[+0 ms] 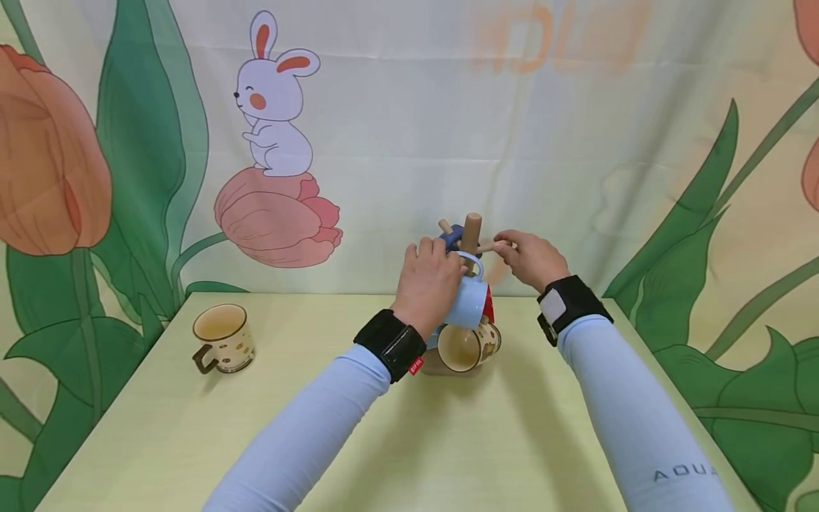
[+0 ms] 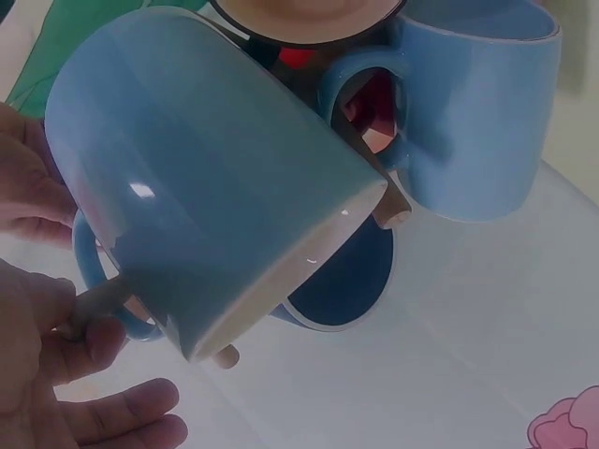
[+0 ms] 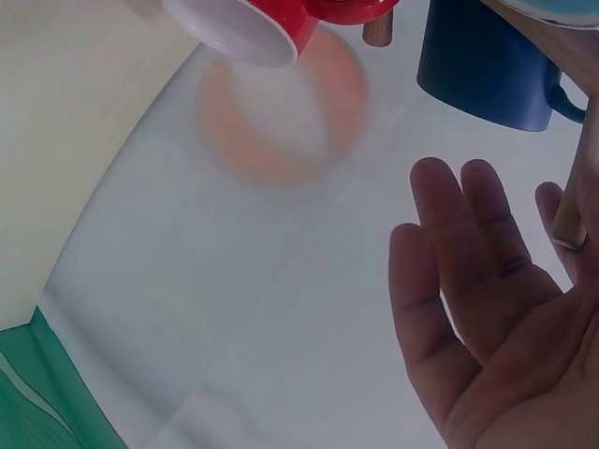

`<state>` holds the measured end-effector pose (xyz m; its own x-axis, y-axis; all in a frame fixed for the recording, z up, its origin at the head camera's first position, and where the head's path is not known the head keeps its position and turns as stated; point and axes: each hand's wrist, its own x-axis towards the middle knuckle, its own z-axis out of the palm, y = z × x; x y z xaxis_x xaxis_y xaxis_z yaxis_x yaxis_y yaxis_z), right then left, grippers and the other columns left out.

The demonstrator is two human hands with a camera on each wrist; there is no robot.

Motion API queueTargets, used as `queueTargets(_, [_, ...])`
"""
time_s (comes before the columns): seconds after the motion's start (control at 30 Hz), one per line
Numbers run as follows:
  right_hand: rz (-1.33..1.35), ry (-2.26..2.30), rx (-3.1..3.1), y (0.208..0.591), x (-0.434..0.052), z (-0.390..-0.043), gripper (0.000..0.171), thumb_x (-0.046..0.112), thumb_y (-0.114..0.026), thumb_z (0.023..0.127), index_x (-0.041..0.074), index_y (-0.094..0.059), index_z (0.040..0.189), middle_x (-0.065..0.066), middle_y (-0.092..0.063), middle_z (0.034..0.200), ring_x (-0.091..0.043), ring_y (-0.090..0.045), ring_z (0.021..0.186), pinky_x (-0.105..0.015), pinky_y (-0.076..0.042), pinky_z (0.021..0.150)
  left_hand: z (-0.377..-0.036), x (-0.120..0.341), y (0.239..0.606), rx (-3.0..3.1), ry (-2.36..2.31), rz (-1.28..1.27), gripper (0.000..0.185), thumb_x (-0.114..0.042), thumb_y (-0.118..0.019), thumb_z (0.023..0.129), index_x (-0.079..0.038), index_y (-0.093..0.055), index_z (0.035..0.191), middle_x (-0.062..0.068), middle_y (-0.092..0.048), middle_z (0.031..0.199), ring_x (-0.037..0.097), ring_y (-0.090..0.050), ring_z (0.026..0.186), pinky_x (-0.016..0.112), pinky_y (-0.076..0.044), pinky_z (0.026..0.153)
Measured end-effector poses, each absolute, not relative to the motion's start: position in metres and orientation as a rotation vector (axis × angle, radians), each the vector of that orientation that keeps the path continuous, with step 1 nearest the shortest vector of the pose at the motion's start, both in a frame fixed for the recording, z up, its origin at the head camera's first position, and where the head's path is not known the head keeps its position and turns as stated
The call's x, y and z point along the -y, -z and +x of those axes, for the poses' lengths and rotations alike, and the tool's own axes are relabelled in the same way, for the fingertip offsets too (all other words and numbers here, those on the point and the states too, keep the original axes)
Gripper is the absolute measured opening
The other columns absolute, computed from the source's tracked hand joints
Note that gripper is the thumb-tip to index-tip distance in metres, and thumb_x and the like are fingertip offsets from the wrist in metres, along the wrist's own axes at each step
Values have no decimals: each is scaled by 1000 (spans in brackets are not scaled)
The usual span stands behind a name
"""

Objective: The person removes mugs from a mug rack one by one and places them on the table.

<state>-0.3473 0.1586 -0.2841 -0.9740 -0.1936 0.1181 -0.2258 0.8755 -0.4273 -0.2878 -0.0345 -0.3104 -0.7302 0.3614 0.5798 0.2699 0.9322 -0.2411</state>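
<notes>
A wooden mug tree (image 1: pixel 472 227) stands toward the back of the table, hung with several mugs. My left hand (image 1: pixel 427 284) grips a light blue mug (image 1: pixel 469 302) whose handle faces up, close beside the post. With fingertips and thumb, my right hand (image 1: pixel 532 260) pinches the end of a wooden peg (image 1: pixel 486 247) on the right side. In the left wrist view the light blue mug (image 2: pixel 215 178) is tilted, and a peg (image 2: pixel 98 301) overlaps its handle loop (image 2: pixel 86 257). The right wrist view shows the other right fingers (image 3: pixel 468 262) spread below a peg end (image 3: pixel 569 234).
On the tree hang a dark blue mug (image 3: pixel 487 70), a red mug (image 3: pixel 253 28), a second light blue mug (image 2: pixel 477 122) and a cream spotted mug (image 1: pixel 459 348). Another cream spotted mug (image 1: pixel 224 338) stands upright on the table (image 1: pixel 288 427) at left. A printed cloth (image 1: pixel 384 142) hangs behind.
</notes>
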Motion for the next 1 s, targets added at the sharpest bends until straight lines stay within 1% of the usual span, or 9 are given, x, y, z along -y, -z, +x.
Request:
queueTargets(0.1, [312, -659, 2955, 286, -159, -347, 42, 34, -46, 106, 11, -54, 141, -17, -66, 117, -33, -61, 95, -45, -49, 75, -287, 33, 310, 2448, -181, -447, 37, -41, -52, 102, -10, -72, 106, 12, -63, 107, 29, -58, 106, 43, -48, 89])
queueTargets(0.2, [285, -612, 2938, 286, -158, -344, 44, 35, -47, 106, 12, -53, 142, -20, -62, 130, -39, -61, 110, -52, -50, 85, -288, 34, 310, 2472, -169, -458, 38, -43, -50, 103, -12, -71, 109, 13, -63, 111, 30, -57, 110, 45, -47, 90])
queueTargets(0.3, [251, -535, 2918, 284, -156, -339, 45, 37, -48, 105, 12, -55, 141, -21, -61, 132, -41, -61, 112, -52, -52, 82, -289, 36, 309, 2492, -161, -477, 38, -44, -50, 103, -13, -70, 110, 13, -62, 113, 30, -56, 112, 47, -46, 92])
queueTargets(0.47, [170, -350, 2815, 284, -150, -326, 42, 34, -54, 103, 11, -59, 138, -21, -66, 117, -37, -66, 88, -46, -54, 65, -288, 43, 312, 2538, -101, -516, 40, -46, -48, 103, -12, -68, 112, 14, -61, 117, 31, -53, 117, 50, -43, 97])
queueTargets(0.6, [135, -291, 2685, 283, -139, -312, 40, 32, -55, 102, 9, -61, 134, -23, -59, 112, -36, -64, 72, -48, -54, 61, -291, 58, 315, 2550, -16, -488, 44, -47, -44, 104, -9, -67, 111, 15, -62, 113, 32, -55, 113, 49, -46, 94])
queueTargets(0.67, [152, -290, 2649, 281, -131, -306, 39, 34, -53, 103, 8, -63, 130, -22, -57, 111, -35, -63, 68, -48, -54, 60, -294, 67, 314, 2563, 33, -450, 44, -45, -43, 105, -8, -66, 110, 15, -62, 110, 33, -56, 111, 49, -47, 92])
queueTargets(0.77, [199, -271, 2669, 278, -119, -297, 40, 40, -51, 103, 6, -68, 116, -19, -58, 103, -31, -61, 65, -46, -54, 57, -300, 79, 313, 2609, 86, -389, 43, -43, -42, 105, -7, -66, 110, 15, -61, 109, 33, -57, 109, 49, -49, 89])
queueTargets(0.9, [254, -215, 2729, 277, -103, -289, 49, 50, -50, 101, 6, -70, 96, -13, -58, 85, -26, -58, 63, -40, -52, 52, -308, 92, 314, 2687, 117, -326, 45, -44, -42, 105, -6, -65, 114, 17, -60, 109, 34, -57, 107, 50, -49, 88])
queueTargets(1.0, [285, -148, 2730, 279, -93, -287, 58, 58, -47, 99, 7, -70, 82, -8, -55, 69, -24, -56, 54, -36, -47, 45, -315, 100, 316, 2734, 137, -295, 46, -45, -44, 104, -6, -64, 119, 18, -60, 111, 35, -57, 107, 50, -49, 88])
